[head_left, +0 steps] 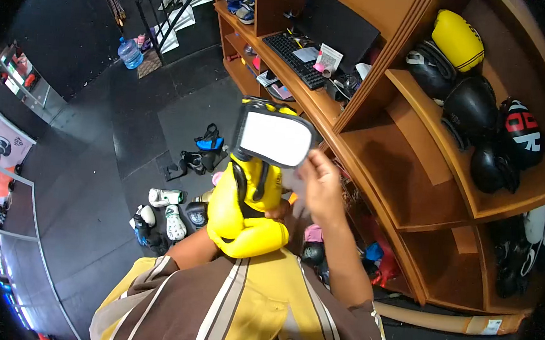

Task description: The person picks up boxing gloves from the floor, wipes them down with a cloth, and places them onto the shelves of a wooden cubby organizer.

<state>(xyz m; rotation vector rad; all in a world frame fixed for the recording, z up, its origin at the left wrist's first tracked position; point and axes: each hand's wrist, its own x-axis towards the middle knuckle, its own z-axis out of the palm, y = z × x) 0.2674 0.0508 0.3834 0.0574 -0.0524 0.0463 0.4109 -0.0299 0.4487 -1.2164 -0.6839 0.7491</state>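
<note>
A pair of yellow boxing gloves [245, 237] is held up in front of my chest. The wide black cuff strap with a white panel [275, 137] is spread out at the top, facing me. My right hand [322, 186] pinches the right edge of this strap between thumb and fingers. My left hand [276, 211] is mostly hidden behind the gloves; a few of its fingers show, curled against the yellow surface at the right side.
Wooden shelves [405, 173] at the right hold black boxing gloves [470, 102] and a yellow one [458, 41]. A keyboard [293, 59] and monitor [336, 32] stand on the desk. White-and-green gloves [175, 222] and a blue-black item [209, 143] lie on the dark floor.
</note>
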